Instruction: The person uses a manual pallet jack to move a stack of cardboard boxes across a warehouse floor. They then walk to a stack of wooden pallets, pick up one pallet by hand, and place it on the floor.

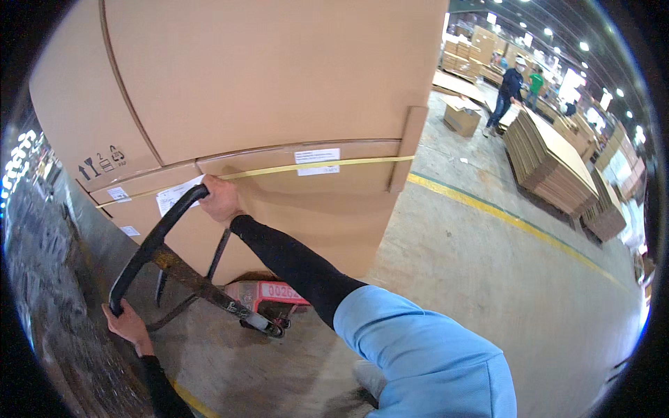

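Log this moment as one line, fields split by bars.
left hand: gripping black handle, lower end | right hand: gripping black handle, upper end | ahead: large cartons, yellow strap across | near floor: red base

A large indoor hall (568, 21) is lit by rows of bright white ceiling lamps (584, 46). The grey concrete floor (460, 279) is crossed diagonally by a yellow line (481, 204). On the right, flat cardboard (547, 171) is stacked in thick bundles, and an open carton (462, 122) is set down nearby. Farther back, more brown cardboard (461, 59) is piled.
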A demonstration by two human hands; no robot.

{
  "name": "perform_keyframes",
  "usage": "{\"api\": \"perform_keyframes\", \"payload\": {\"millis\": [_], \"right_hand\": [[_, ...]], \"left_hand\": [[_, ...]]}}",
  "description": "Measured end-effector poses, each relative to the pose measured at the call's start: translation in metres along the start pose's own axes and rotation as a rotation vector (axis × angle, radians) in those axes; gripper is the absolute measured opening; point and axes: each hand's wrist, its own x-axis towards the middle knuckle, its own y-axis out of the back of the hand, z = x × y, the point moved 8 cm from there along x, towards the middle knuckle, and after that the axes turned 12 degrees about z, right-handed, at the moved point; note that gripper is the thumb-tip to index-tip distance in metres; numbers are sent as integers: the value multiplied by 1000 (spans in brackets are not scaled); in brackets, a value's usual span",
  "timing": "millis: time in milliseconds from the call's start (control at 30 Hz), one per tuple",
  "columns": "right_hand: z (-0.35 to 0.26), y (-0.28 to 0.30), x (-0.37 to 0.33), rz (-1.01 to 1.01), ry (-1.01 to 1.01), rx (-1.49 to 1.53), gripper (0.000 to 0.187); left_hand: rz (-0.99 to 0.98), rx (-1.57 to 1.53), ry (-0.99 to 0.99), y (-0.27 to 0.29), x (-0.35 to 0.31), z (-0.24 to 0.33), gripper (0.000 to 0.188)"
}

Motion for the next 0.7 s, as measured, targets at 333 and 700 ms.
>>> {"api": "perform_keyframes", "payload": {"millis": [333,700], "right_hand": [[-48,8,-12,108,81,-76,33],[-69,-6,-45,176,50,0,34]], "left_hand": [[-37,85,49,-19,55,-16,47],[91,-155,-79,-115,82,-90,51]]}}
